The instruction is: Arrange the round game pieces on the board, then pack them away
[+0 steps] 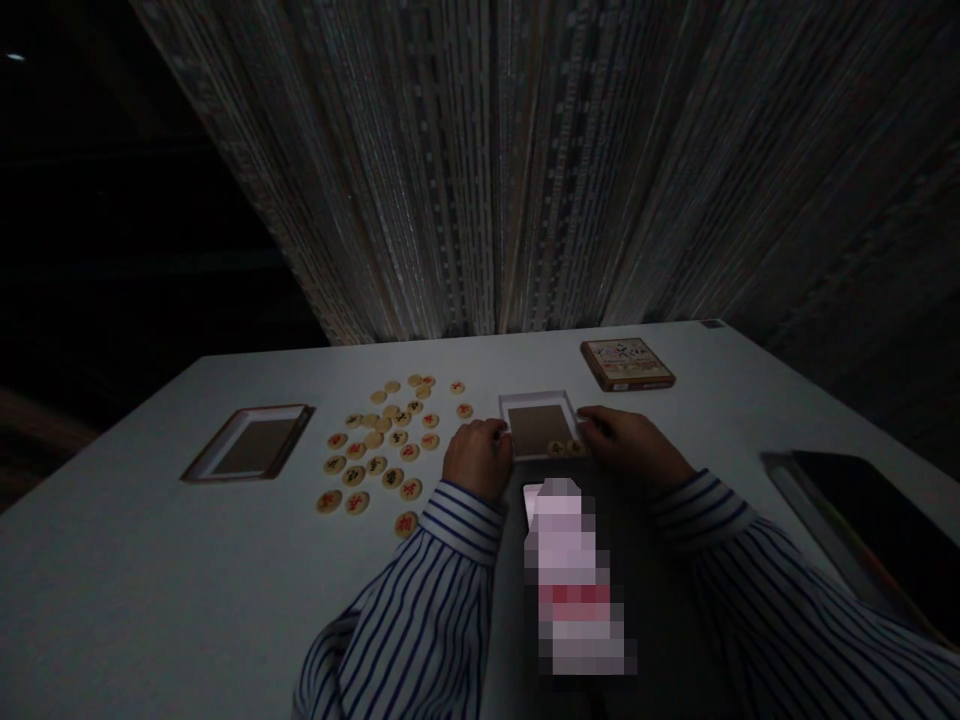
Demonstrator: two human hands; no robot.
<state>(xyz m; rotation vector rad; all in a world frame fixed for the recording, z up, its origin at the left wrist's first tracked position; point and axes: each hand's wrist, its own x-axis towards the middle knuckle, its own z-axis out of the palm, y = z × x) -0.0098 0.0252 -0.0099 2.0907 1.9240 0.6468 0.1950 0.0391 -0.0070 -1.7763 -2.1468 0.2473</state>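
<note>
A shallow, open box [538, 427] with pale walls and a brown bottom lies on the table in front of me. Two round xiangqi pieces [556, 448] rest in its near right corner. My left hand [477, 458] grips the left side of the box, fingers curled and partly hidden. At the opposite side, my right hand [631, 447] pinches the right edge between thumb and fingers. To the left of my left hand, many wooden xiangqi pieces [376, 465] lie scattered, some with red or black characters facing up, others blank side up.
Another shallow tray or lid [196, 466] sits at the left of the white table [135, 560]. A printed flat box [628, 364] is at the back right. A lit phone [574, 585], blurred out, lies between my forearms. Dark flat objects [862, 520] lie at right; a string curtain [480, 200] hangs behind.
</note>
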